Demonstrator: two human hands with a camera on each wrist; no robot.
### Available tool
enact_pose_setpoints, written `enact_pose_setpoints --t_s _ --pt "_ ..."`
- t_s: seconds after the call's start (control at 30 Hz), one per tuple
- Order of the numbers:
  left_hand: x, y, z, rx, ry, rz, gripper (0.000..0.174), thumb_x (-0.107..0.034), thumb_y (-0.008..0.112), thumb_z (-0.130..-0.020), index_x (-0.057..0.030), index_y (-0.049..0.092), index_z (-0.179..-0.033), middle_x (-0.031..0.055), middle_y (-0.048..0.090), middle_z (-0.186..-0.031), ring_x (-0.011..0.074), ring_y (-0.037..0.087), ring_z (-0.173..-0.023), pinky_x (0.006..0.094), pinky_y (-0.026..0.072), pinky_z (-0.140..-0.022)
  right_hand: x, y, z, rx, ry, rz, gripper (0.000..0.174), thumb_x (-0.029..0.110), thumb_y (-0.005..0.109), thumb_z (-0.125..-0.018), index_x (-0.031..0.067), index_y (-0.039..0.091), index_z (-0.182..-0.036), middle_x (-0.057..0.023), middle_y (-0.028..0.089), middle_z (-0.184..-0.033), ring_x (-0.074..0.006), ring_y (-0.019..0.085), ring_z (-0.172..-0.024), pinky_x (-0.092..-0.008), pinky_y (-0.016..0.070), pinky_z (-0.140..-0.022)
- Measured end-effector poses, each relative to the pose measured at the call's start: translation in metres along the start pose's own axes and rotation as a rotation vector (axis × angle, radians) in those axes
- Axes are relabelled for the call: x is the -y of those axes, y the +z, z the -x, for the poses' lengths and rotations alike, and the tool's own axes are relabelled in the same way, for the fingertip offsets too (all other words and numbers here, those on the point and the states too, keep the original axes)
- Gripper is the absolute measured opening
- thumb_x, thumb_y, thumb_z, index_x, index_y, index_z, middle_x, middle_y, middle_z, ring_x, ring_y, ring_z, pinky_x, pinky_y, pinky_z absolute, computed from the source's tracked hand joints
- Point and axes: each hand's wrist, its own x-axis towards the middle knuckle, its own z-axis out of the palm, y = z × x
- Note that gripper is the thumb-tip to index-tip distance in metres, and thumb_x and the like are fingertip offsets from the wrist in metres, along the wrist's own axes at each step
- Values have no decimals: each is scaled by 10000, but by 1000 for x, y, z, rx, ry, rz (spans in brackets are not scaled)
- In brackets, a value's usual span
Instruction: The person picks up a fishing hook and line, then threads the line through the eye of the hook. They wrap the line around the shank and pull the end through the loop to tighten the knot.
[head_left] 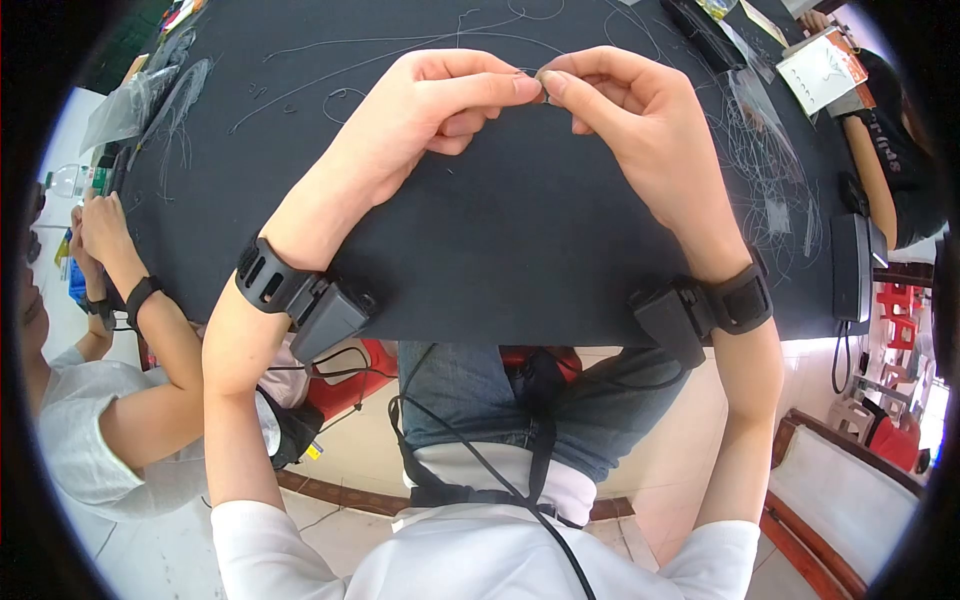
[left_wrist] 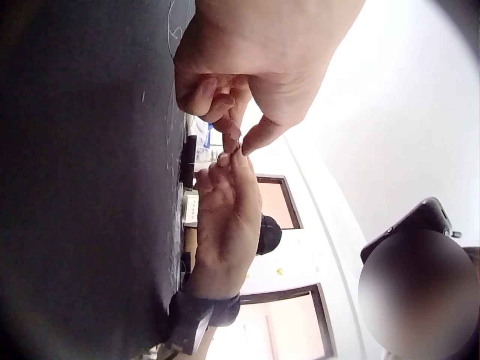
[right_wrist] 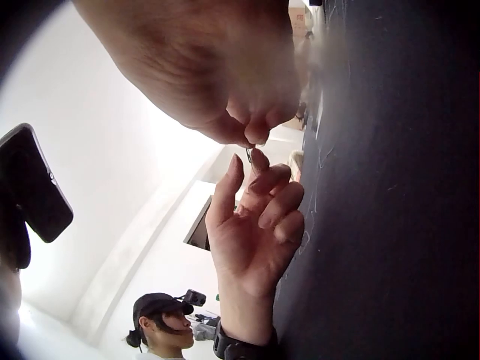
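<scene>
Over the black tabletop, my left hand [head_left: 425,110] and right hand [head_left: 645,125] meet fingertip to fingertip. Between them is a tiny thin metallic piece [right_wrist: 249,156], like a short bit of wire, mostly hidden by the fingers. Seen from the right wrist, the right hand [right_wrist: 225,82] pinches its upper end between thumb and forefinger. The left hand [right_wrist: 255,240] has its thumb and forefinger on either side of the lower end, other fingers loosely curled. In the left wrist view, the piece [left_wrist: 238,141] shows as a dark sliver between the fingertips.
Long loose wires [head_left: 400,45] lie on the black tabletop [head_left: 480,240] beyond the hands. A tangle of thin wire [head_left: 765,150] and plastic is at right, near a black box [head_left: 852,268]. Plastic bags [head_left: 140,105] lie at left. People sit on both sides.
</scene>
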Motion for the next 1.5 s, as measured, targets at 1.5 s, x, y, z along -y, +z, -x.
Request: enact_pose_setpoints --t_s 1.5 --pt "-19 32 25 176 525 -372 47 -14 638 -742 -28 636 -786 -12 521 -609 26 390 -488 191 270 -434 4 17 16 524 594 -955 313 212 395 -918 -35 522 -1061 -129 582 -983 -202 598 -848 -317 497 -767"
